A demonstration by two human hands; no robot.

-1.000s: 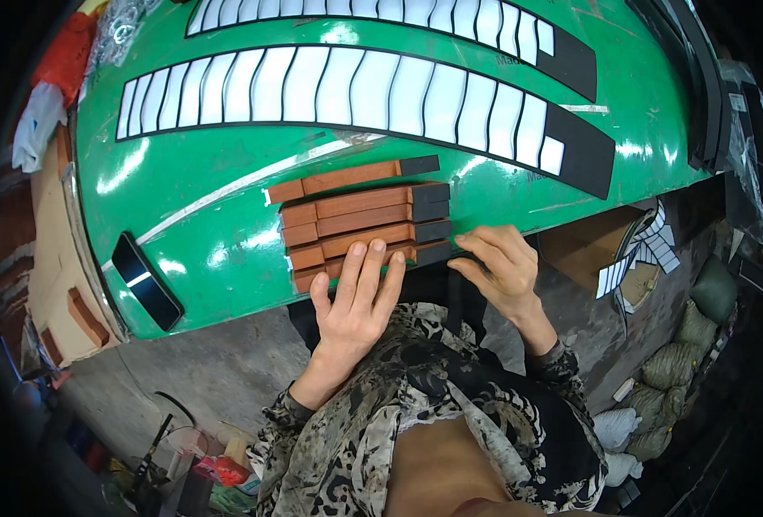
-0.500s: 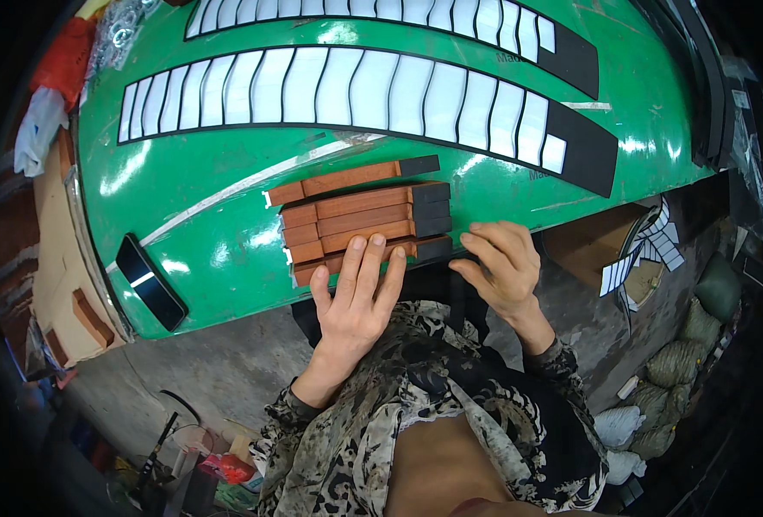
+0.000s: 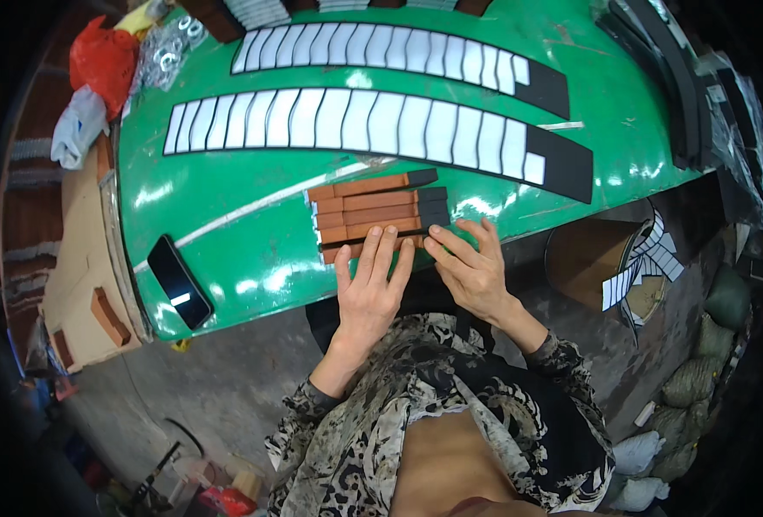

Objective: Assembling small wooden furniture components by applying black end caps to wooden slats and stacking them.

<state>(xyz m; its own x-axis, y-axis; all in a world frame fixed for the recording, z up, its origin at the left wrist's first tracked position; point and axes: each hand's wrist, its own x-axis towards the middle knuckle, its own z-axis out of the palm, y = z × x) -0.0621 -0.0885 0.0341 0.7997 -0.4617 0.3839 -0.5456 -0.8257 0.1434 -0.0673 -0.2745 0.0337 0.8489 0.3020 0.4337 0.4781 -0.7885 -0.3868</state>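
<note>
Several reddish-brown wooden pieces with black ends (image 3: 366, 201) lie side by side on the green table (image 3: 252, 267). My left hand (image 3: 371, 289) rests its spread, stretched fingers on the nearest pieces. Across these runs a thin black strip (image 3: 356, 244), partly covered by my left fingertips. Thumb and forefinger of my right hand (image 3: 478, 271) come together at the strip's right end, beside the black ends; its other fingers are bent loosely. Exactly how the pinch meets the strip is hard to see.
Beyond the wood lie two long curved black strips with white stickers (image 3: 338, 121). A phone (image 3: 179, 280) is at the left, near cardboard (image 3: 80, 258). Red (image 3: 103, 65) and white bags stand far left. A round bin (image 3: 584, 258) with sticker scraps sits right, below the table edge.
My right hand has moved left, up to the wood, and its thumb and forefinger have closed. A thin black strip now shows across the near pieces. The whole view has shifted.
</note>
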